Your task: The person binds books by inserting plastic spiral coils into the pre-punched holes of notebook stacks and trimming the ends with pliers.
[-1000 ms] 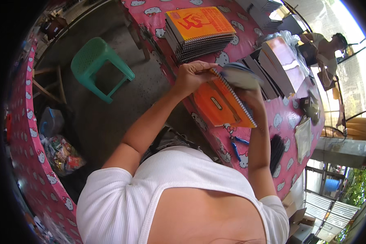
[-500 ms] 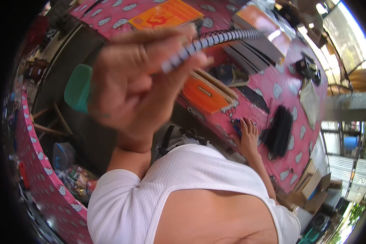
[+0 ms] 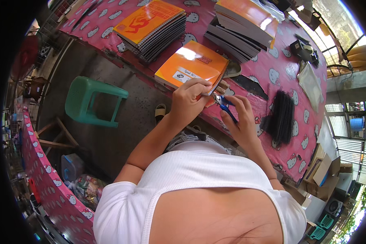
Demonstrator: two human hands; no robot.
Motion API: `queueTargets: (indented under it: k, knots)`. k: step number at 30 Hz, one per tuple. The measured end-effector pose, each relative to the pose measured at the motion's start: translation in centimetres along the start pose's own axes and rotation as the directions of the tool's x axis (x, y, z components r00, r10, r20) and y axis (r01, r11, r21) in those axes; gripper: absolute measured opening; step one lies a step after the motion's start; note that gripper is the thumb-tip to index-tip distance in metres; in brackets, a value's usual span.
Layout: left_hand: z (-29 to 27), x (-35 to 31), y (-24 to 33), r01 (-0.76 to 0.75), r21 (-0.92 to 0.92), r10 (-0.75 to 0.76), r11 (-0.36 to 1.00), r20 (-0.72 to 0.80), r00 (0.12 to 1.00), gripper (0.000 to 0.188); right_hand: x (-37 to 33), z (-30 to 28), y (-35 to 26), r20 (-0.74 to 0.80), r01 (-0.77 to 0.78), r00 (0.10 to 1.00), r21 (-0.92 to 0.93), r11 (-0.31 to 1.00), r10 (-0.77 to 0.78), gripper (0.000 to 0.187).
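Note:
An orange spiral-bound book point(image 3: 191, 63) lies tilted at the table's near edge, cover up, with a white label on it. My left hand point(image 3: 189, 101) grips its near corner, fingers closed by the lower end of the black coil point(image 3: 220, 81). In my right hand point(image 3: 242, 120) are blue-handled pliers point(image 3: 227, 110), whose metal jaws are at that coil end. Whether the jaws touch the wire is too small to tell. A piece of wood point(image 3: 223, 86) shows partly beneath the book.
Bound orange books point(image 3: 150, 20) are stacked at the far left of the pink table point(image 3: 272, 77). Another stack point(image 3: 248, 20) stands further right. Loose black coils point(image 3: 282, 118) lie right of my right hand. A green stool point(image 3: 95, 99) stands on the floor at left.
My left hand has come down from near the camera, bringing the book to the table edge. My right hand has lifted the pliers off the table to the coil end.

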State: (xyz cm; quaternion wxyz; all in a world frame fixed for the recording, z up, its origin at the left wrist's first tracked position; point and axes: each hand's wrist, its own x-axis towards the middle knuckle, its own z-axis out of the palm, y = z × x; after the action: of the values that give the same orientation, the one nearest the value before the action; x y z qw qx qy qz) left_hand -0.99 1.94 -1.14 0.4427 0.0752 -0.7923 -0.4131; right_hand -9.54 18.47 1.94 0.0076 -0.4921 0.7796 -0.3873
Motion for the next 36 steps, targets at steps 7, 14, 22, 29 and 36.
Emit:
queueTargets:
  k: [7, 14, 22, 29, 36]
  knots:
    - [-0.9, 0.4, -0.7, -0.053, -0.065, 0.054, 0.996, 0.007, 0.999, 0.018, 0.6, 0.2, 3.4, 0.756, -0.755, 0.647, 0.654, -0.054, 0.099, 0.032]
    - [-9.1, 11.6, -5.4, 0.06, -0.14, -0.126, 0.988, -0.536, 0.835, 0.032, -4.5, 1.0, 9.5, 0.002, -0.392, 0.918, -0.163, 0.905, 0.398, 0.034]
    - [-18.7, 15.6, -22.4, 0.256, -0.283, -0.381, 0.924, -0.629, 0.678, 0.031, 1.5, 0.8, 10.5, -0.28, -0.23, 0.94, -0.102, 0.968, 0.194, 0.036]
    - [-17.2, 15.3, -25.8, 0.194, -0.385, -0.39, 0.902, -0.534, 0.75, 0.018, 17.4, -6.5, 16.9, -0.644, -0.403, 0.72, -0.085, 0.911, 0.259, 0.045]
    - [-19.3, 14.7, -25.1, 0.225, -0.283, -0.347, 0.932, -0.524, 0.778, 0.028, 22.6, -8.2, 17.8, -0.243, -0.668, 0.71, 0.063, 0.742, 0.661, 0.052]
